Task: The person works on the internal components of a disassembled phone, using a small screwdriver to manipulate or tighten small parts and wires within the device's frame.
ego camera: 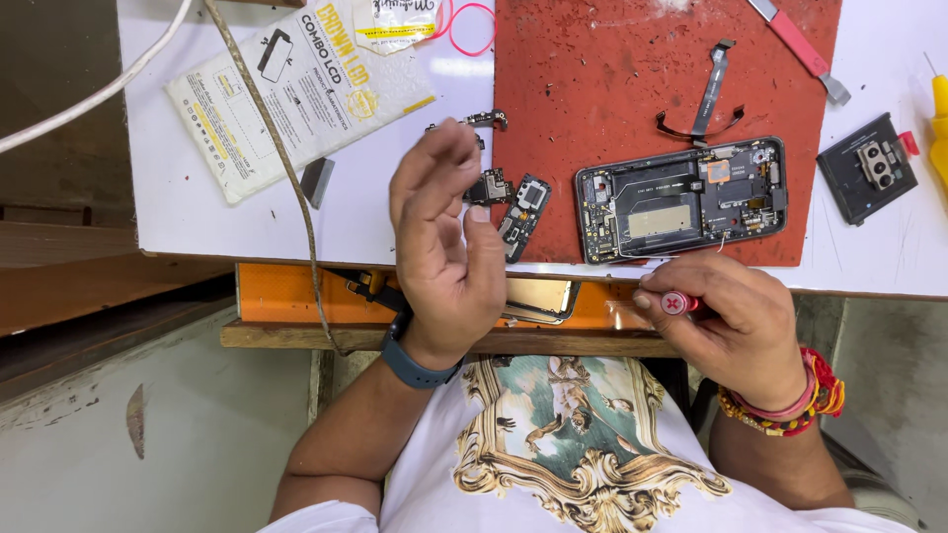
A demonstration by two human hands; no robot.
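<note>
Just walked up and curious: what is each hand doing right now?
Left hand: open, raised, holding nothing.
Right hand: closed around a red-capped screwdriver.

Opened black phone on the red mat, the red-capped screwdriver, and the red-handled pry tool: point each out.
Opened black phone (681,200), head view, on its pale central plate.
Red-capped screwdriver (676,303), head view, on its round end cap, in the right hand (731,331).
Red-handled pry tool (798,41), head view, mid-handle.
</note>
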